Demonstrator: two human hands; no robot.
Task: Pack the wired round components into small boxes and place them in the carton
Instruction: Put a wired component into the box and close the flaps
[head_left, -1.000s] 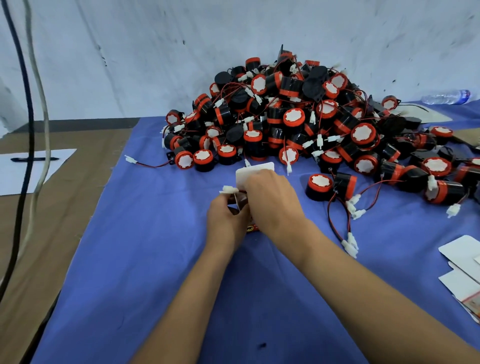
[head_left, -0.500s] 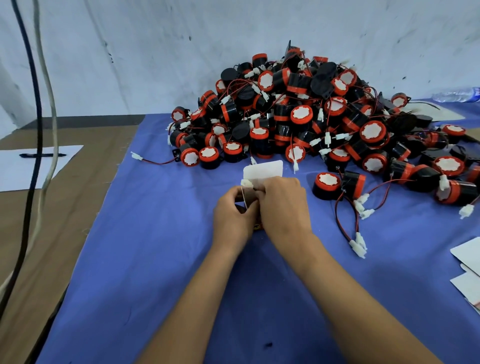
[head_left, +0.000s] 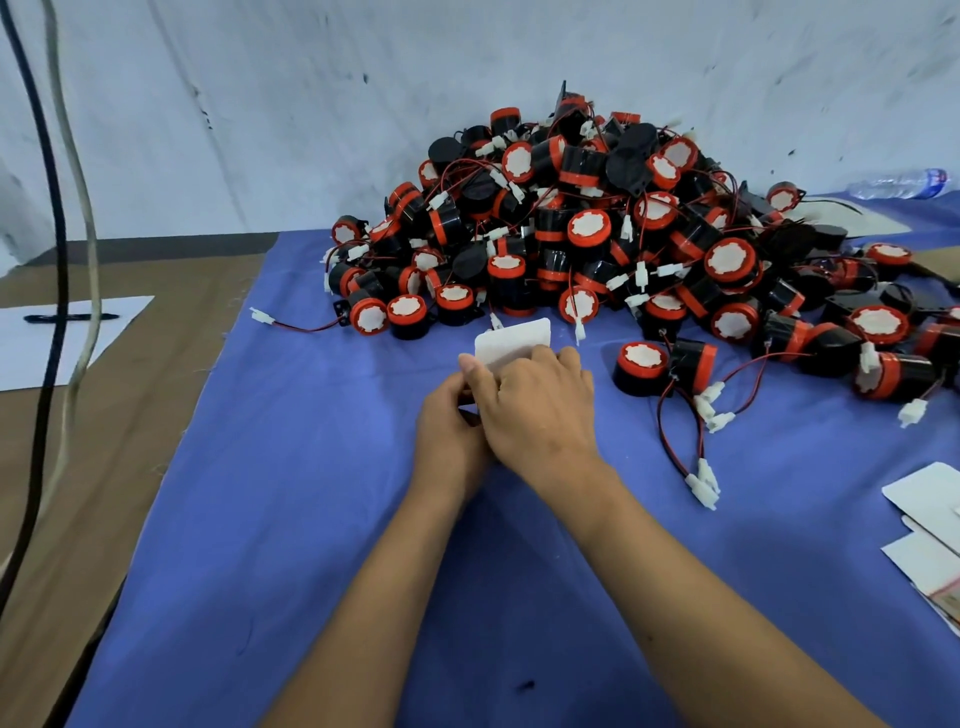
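Gone from view since a moment ago, the white connector; both hands, left (head_left: 451, 431) and right (head_left: 537, 410), grip the small box (head_left: 511, 340).

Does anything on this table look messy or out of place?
The round components sit in a loose, tangled heap against the wall, wires crossing. One at the left edge trails its wire across the blue cloth. A dark smudge marks the cloth near the front.

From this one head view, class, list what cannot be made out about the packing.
- Small box: only its white flap shows; both hands cover the rest.
- Component being packed: hidden behind the right hand and left hand.
- Carton: none in view.
- Flat cards: cut off by the right edge.
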